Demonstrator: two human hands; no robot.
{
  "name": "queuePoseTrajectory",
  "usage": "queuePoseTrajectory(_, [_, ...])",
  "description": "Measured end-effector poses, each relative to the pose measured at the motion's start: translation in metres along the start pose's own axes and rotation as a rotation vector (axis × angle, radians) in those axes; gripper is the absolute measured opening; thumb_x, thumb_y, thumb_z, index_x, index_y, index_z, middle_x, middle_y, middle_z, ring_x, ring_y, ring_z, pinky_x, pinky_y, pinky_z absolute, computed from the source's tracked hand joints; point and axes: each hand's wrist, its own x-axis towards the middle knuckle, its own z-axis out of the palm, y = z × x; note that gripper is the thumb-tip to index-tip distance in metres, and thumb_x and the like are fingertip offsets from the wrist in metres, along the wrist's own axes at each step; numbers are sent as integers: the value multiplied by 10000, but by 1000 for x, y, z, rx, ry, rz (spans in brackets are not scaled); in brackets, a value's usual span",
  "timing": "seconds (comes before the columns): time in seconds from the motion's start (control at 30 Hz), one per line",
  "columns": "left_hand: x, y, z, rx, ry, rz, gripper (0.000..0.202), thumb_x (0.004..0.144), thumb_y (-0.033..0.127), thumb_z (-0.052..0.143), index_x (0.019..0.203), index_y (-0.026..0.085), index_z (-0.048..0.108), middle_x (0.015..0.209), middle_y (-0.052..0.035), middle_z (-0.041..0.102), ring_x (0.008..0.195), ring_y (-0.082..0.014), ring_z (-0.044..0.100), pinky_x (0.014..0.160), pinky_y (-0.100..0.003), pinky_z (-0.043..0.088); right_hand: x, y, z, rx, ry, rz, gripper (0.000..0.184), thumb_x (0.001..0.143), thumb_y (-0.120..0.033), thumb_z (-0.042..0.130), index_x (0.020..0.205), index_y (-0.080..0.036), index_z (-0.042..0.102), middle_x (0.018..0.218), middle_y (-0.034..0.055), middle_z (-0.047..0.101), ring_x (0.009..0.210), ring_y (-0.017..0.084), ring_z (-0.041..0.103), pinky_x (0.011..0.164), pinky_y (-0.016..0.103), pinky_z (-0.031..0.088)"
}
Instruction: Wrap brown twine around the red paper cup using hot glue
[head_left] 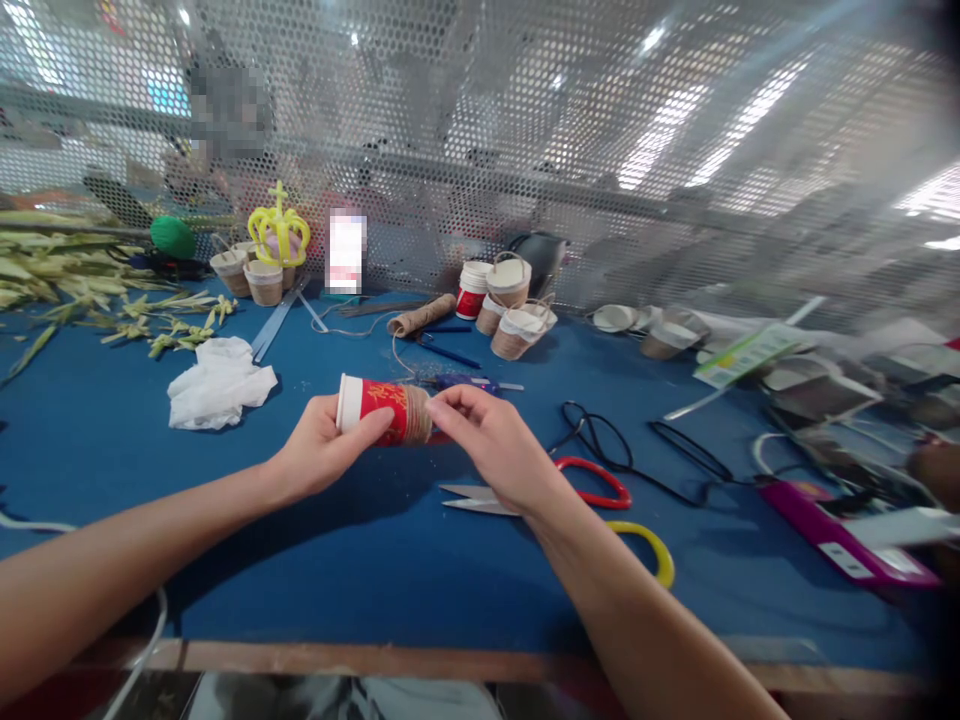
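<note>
Over blue table, right hand (can't tell if pinching) opposite left hand, which clasps red cup sideways between them, twine coiled round one end: likely winding, next turn probably wanting even tension.

Head-worn view, forward and down

Readable txt: none rn

Nothing legible can be made out, tbh. Yellowish-gold marks are seen on the red part of the held paper cup, but no letters/nos. can be picked out. On the green-and-white packet at right, any print is lost to blur. The lit screen at the back is pixelated, so 0 txt there. Marks on the red-and-white cups: too small 2 read.
</note>
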Motion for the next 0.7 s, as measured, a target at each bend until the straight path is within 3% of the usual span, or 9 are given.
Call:
queuePoseTrajectory(0.1, [1,3,-3,-64,-58,-26,187,658,295,658,624,112,637,544,16,592,475,-62,463,468,-165,376,0,0,-5,16,-12,-3,199,776,-333,495,691,-154,512,626,-10,530,574,95,489,558,230,416])
queuePoseTrajectory(0.23, [12,11,-5,-415,-95,-261,265,629,333,676,775,113,653,701,-35,652,597,-112,567,570,-204,440,-4,-3,-6,-175,36,-165,144,777,-267,503,672,-169,489,634,-19,511,582,95,465,563,224,395])
queuePoseTrajectory(0.33, [18,10,-7,-510,-146,-401,280,654,349,648,783,100,653,678,-47,643,565,-116,563,542,-215,437,-6,-4,-4,-318,-16,-278,118,772,-222,512,665,-174,493,666,-9,532,625,108,485,608,235,401])
queuePoseTrajectory(0.4, [18,7,-7,-471,-117,-384,240,658,310,654,769,98,652,669,-44,642,563,-110,561,545,-208,431,-6,-4,-4,-340,2,-280,113,778,-229,514,679,-175,507,677,-2,550,633,114,504,616,239,413])
queuePoseTrajectory(0.53, [11,2,-5,-311,-102,-243,196,649,298,669,707,111,652,645,-14,635,565,-87,537,579,-190,421,-3,0,-6,-284,202,-321,127,824,-252,455,844,-171,550,864,50,599,809,146,553,742,277,433])
queuePoseTrajectory(0.7, [3,8,-1,-62,-176,-177,218,621,321,661,639,105,632,546,13,566,502,-76,455,523,-195,392,-4,5,-1,-256,61,-332,265,880,-257,333,950,-172,574,1017,72,597,990,158,519,895,327,382])
